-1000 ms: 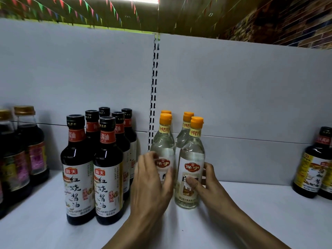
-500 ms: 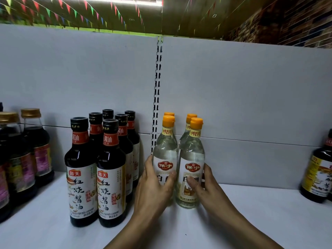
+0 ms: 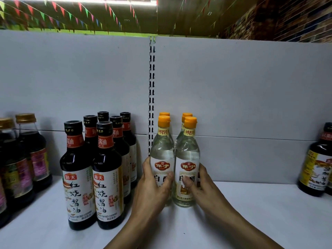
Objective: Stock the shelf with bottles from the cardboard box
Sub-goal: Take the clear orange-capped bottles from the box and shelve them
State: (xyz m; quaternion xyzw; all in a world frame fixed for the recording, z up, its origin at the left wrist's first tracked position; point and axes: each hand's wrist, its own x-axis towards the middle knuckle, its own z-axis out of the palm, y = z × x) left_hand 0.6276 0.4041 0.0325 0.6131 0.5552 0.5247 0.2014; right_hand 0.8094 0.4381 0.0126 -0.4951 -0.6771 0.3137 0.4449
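On my remote view, the left hand (image 3: pixel 152 189) grips the front-left clear glass bottle (image 3: pixel 162 151), which has an orange cap and a white label. The fingers are curled round its left side and the thumb lies across the label. The right hand (image 3: pixel 206 184) grips the matching front-right clear glass bottle (image 3: pixel 187 151) in mirror fashion, with the thumb on the label and the fingers round the right side. Both bottles stand upright on the white shelf board (image 3: pixel 260 218), side by side and touching or very nearly so. Directly behind them stand two more clear bottles (image 3: pixel 186 115), of which I see little more than the orange caps. This group of four sits just right of the slotted white upright (image 3: pixel 151 90) that divides the grey back panel (image 3: pixel 242 90). Just left of the upright is a cluster of dark soy sauce bottles (image 3: pixel 107 177) with black caps and white labels, close to the left hand but apart from it. Further left stand dark bottles with gold caps (image 3: pixel 27 141). Well apart at the far right edge stands a dark bottle with a yellow label (image 3: pixel 316 169). Coloured bunting (image 3: pixel 71 15) hangs from the ceiling above the panel.
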